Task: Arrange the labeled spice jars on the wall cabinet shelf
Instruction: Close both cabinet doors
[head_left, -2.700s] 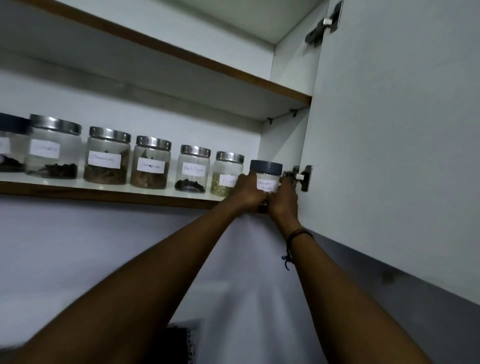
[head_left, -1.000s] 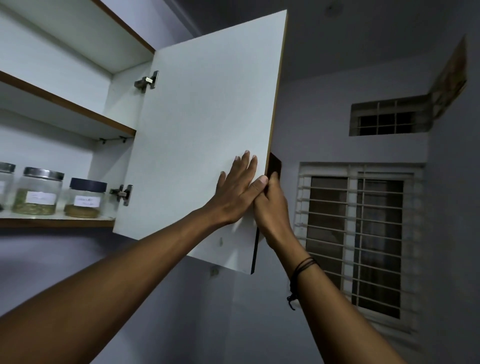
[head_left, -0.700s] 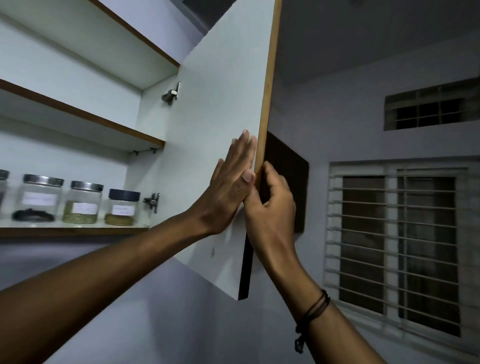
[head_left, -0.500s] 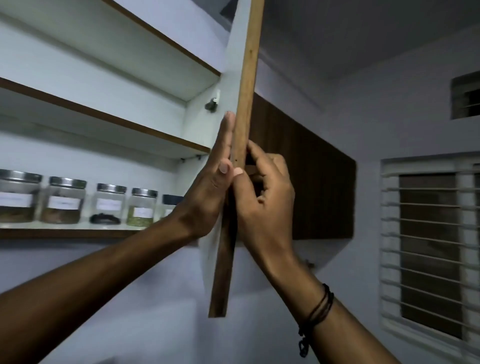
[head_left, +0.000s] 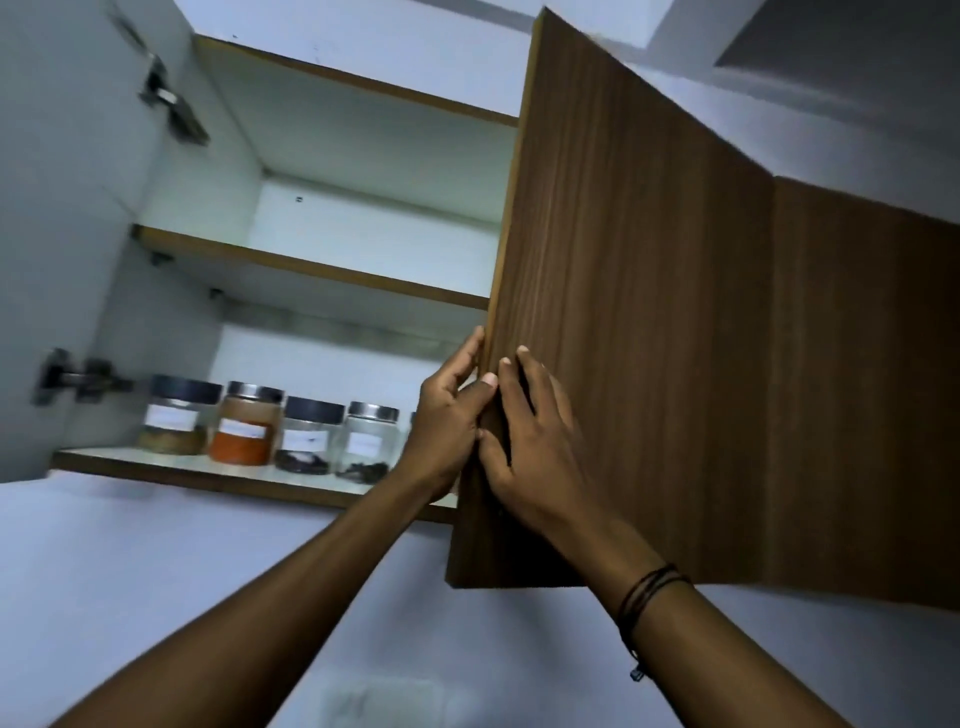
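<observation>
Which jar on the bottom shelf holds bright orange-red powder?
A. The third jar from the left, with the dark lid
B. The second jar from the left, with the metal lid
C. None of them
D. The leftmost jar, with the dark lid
B: the second jar from the left, under a metal lid, is filled with orange-red powder, while the leftmost jar holds a low brownish layer and the third jar only dark bits at the bottom.

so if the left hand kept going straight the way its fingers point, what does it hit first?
The left hand is already at the free edge of the wooden door, fingers pointing up along it and curling behind. Straight on, it would probably just slide up that edge. The middle shelf lies above, but looks deeper in; depth is unclear.
</observation>
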